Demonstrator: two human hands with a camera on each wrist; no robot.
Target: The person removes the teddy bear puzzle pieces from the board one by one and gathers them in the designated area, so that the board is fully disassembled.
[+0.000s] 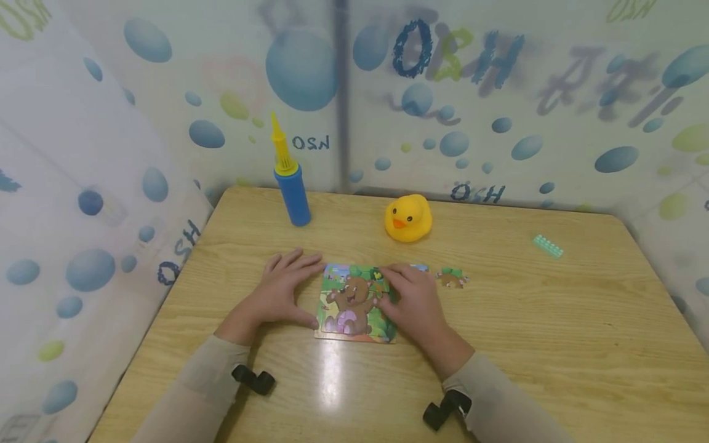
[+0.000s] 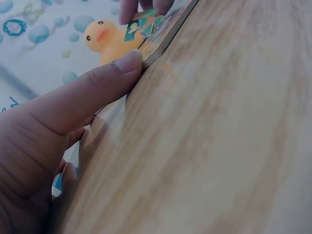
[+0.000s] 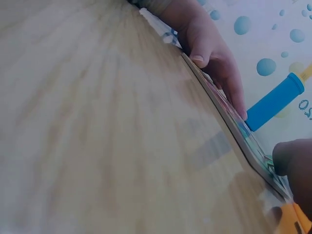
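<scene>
A square jigsaw puzzle (image 1: 349,307) with a brown bear picture lies flat on the wooden table. My left hand (image 1: 282,289) is spread along its left side, the thumb touching the near corner and a fingertip at the far corner. The left thumb (image 2: 129,61) shows straight against the board's edge. Over the puzzle's right side, my right hand (image 1: 418,301) pinches a green puzzle piece (image 2: 134,30) between thumb and fingers; the fingers partly hide it. A loose puzzle piece (image 1: 452,279) lies right of that hand, and a bluish piece (image 1: 420,267) peeks out behind it.
Behind the puzzle sits a yellow rubber duck (image 1: 408,219). A blue hand pump (image 1: 293,195) with a yellow nozzle stands at the back left. Towards the right lies a mint toy brick (image 1: 548,246). A patterned curtain (image 1: 454,111) borders the table (image 1: 526,357) behind.
</scene>
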